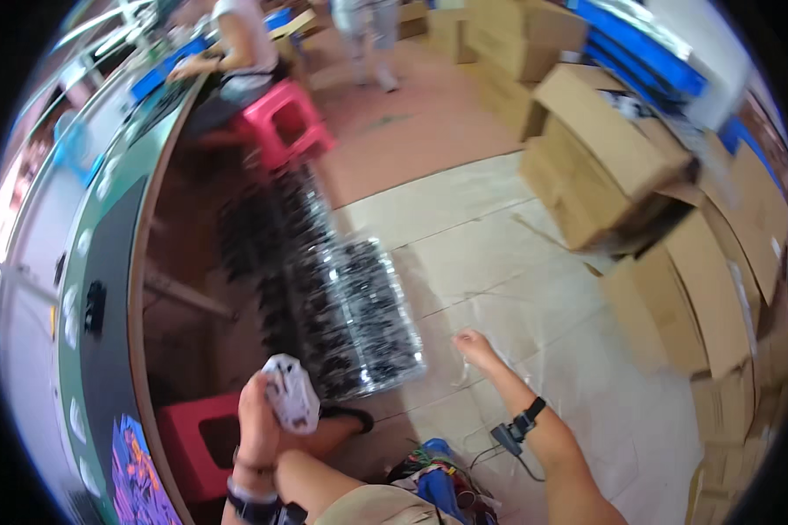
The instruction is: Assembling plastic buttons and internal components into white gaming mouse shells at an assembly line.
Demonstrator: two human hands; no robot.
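My left hand (pixel 256 411), at the lower left, is closed around the edge of a white plastic part (pixel 291 394). The part is flat with angled corners and small dark openings. My right hand (pixel 474 346) is stretched out over the tiled floor with its fingers curled in. Whether anything sits in those fingers is hidden by their curl and by blur. Between and beyond my hands, trays of black parts (pixel 359 306) under shiny clear plastic lie on the floor.
To the left runs a green-edged workbench (pixel 105 245) with a small black object (pixel 94 306) on it. Red stools stand beneath (pixel 193 446) and farther along. Stacked cardboard boxes (pixel 578 175) line the right. One person sits at the bench; another stands farther back.
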